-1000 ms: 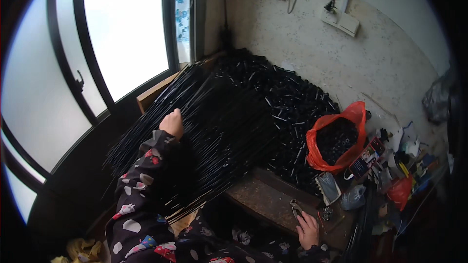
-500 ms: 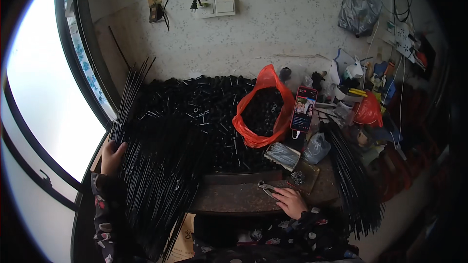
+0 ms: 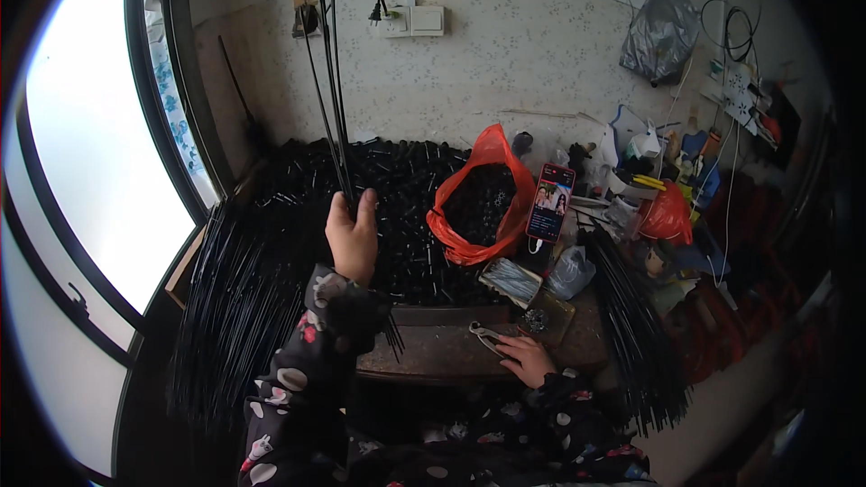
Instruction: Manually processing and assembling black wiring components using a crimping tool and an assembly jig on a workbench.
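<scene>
My left hand (image 3: 352, 239) is raised over the heap of small black parts (image 3: 401, 185), closed around several thin black rods (image 3: 337, 117). Their upper ends stand up in front of the wall, and their lower ends come out below my sleeve. A broad stack of similar black rods (image 3: 234, 307) lies to the left. On the table's front part (image 3: 424, 343), my right hand (image 3: 529, 361) is closed over the handles of metal pincers (image 3: 484, 332). The pincers' jaws point up and left, and the palm hides the handle ends.
A red plastic bag (image 3: 442, 230) with dark parts stands in the middle. Right of it are a lit phone (image 3: 550, 203), a tray of thin grey pins (image 3: 512, 281) and a clear bag (image 3: 571, 273). Another rod bundle (image 3: 636, 334) hangs over the right edge, beside clutter.
My left hand has moved right and up from the left stack, bringing several rods away with it. My right hand stays at the pincers. The whole view has shifted slightly.
</scene>
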Demonstrator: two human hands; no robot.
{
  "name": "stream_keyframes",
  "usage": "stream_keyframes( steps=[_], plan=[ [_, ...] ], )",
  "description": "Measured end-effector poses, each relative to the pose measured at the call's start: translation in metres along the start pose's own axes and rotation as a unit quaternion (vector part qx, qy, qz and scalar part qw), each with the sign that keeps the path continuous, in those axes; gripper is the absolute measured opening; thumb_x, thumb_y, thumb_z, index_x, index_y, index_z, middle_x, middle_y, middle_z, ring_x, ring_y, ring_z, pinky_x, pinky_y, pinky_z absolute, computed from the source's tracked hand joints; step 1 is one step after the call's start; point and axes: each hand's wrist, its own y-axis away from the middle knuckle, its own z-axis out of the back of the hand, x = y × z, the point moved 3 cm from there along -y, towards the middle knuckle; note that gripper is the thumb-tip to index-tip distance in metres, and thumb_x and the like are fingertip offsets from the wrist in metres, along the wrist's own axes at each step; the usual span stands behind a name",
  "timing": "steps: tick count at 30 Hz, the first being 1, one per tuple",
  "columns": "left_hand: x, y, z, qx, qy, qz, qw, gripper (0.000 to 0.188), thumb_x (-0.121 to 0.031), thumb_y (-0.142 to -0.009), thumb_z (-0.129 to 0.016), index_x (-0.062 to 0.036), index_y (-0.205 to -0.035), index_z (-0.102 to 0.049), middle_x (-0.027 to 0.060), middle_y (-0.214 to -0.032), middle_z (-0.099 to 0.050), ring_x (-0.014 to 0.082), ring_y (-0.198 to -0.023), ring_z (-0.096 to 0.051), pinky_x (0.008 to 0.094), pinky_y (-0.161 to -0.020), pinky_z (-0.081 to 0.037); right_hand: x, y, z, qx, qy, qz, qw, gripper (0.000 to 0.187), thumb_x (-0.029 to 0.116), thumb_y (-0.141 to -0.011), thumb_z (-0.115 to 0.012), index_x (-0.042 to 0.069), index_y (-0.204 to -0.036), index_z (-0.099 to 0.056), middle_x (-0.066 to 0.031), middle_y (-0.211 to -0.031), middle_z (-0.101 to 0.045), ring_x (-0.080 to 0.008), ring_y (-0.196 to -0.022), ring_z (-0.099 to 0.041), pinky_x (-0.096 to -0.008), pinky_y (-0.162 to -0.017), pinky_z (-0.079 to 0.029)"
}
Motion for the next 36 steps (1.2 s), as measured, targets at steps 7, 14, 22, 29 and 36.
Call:
stream_keyframes(
  steps=[7, 14, 22, 29, 36],
  plan=[
    [0.027, 0.091, -0.011, 0.045, 0.113, 0.162, 0.979, 0.008, -0.013, -0.086, -0.061, -0.0083, -0.086, -0.055, -0.0073, -0.061, -0.048, 0.0019, -0.051, -0.041, 0.0176, -0.045, -0.032, 0.088, -0.021, 0.023, -0.074, -0.088, 0.110, 0.987, 0.028, 0.010, -0.076, -0.065, 0.007, -0.104, -0.062, -0.0088, -0.107, -0.061, -0.0262, -0.109, -0.052, -0.0372, -0.088, -0.042],
    [-0.033, 0.101, -0.034, 0.164, 0.335, 0.310, 0.875, 0.019, -0.012, -0.089, -0.055, -0.0034, -0.105, -0.056, 0.0030, -0.080, -0.059, 0.0108, -0.069, -0.055, 0.0243, -0.063, -0.045, 0.147, -0.042, -0.003, -0.088, -0.428, -0.034, 0.899, 0.052, 0.005, -0.081, -0.060, 0.003, -0.127, -0.037, -0.0088, -0.081, -0.060, -0.0183, -0.075, -0.058, -0.0266, -0.065, -0.046],
    [-0.019, 0.109, -0.017, 0.271, 0.291, 0.403, 0.824, 0.028, -0.012, -0.088, -0.056, -0.0002, -0.114, -0.054, 0.0098, -0.089, -0.064, 0.0185, -0.083, -0.062, 0.0317, -0.078, -0.049, 0.118, -0.011, -0.042, 0.130, -0.576, -0.134, 0.796, 0.043, 0.004, -0.083, -0.059, 0.001, -0.123, -0.041, -0.0010, -0.071, -0.054, -0.0080, -0.051, -0.048, -0.0202, -0.047, -0.038],
    [-0.010, 0.162, -0.005, 0.447, 0.232, 0.348, 0.791, 0.018, -0.006, -0.085, -0.059, 0.0001, -0.101, -0.062, 0.0076, -0.085, -0.066, 0.0140, -0.076, -0.061, 0.0261, -0.070, -0.048, 0.083, -0.011, -0.054, 0.055, -0.668, -0.085, 0.737, 0.056, 0.042, -0.089, -0.048, -0.001, -0.124, -0.041, -0.0113, -0.115, -0.053, -0.0217, -0.109, -0.050, -0.0357, -0.096, -0.035],
    [0.012, 0.206, 0.033, 0.588, 0.003, -0.073, 0.805, 0.024, -0.003, -0.077, -0.062, -0.0043, -0.101, -0.061, 0.0117, -0.093, -0.064, 0.0287, -0.081, -0.062, 0.0354, -0.072, -0.050, 0.087, -0.098, -0.023, 0.143, -0.825, -0.233, 0.494, 0.074, 0.067, -0.084, -0.027, 0.002, -0.116, -0.043, -0.0231, -0.123, -0.047, -0.0385, -0.107, -0.051, -0.0495, -0.092, -0.041]
  ],
)
